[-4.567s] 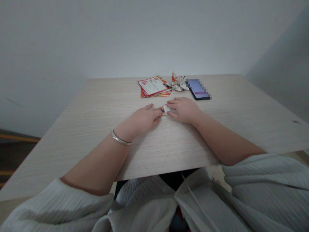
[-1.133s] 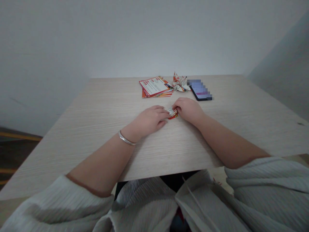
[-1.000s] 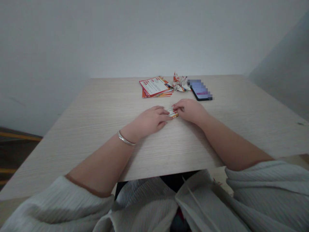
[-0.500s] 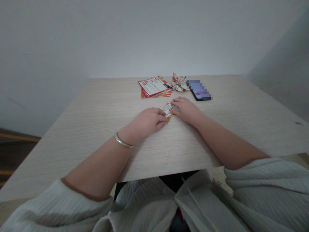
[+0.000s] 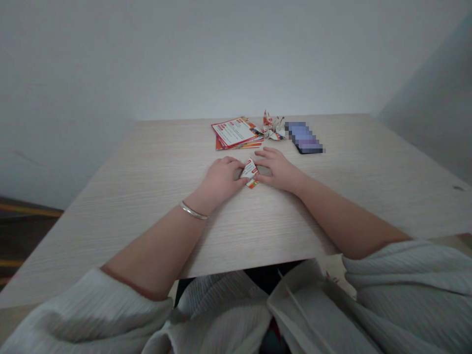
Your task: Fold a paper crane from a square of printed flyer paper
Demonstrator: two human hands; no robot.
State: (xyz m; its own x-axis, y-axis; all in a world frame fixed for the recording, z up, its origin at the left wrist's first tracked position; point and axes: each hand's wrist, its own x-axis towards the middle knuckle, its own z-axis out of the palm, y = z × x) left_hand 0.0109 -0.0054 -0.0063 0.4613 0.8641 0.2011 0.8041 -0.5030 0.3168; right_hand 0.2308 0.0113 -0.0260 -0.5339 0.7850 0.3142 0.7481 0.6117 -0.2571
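Observation:
A small folded piece of printed paper point(image 5: 250, 170), white with red and orange print, lies on the table between my two hands. My left hand point(image 5: 224, 178) grips its left side with thumb and fingers. From the right, my right hand point(image 5: 279, 168) has its thumb and index finger at the paper's other edge, the remaining fingers spread toward the back. A silver bangle point(image 5: 193, 211) circles my left wrist. Parts of the paper's edges are hidden under my fingertips.
Behind my hands lies a stack of printed sheets point(image 5: 236, 132). Beside it stands a folded paper figure point(image 5: 273, 129) with pointed tips. A phone point(image 5: 305, 138) lies to its right, its screen blurred out. The pale wooden table point(image 5: 147, 162) reaches back to the wall.
The folded paper has shifted slightly left and toward me, and has turned so a point faces away. My left hand has drawn back to the left, uncovering more of it.

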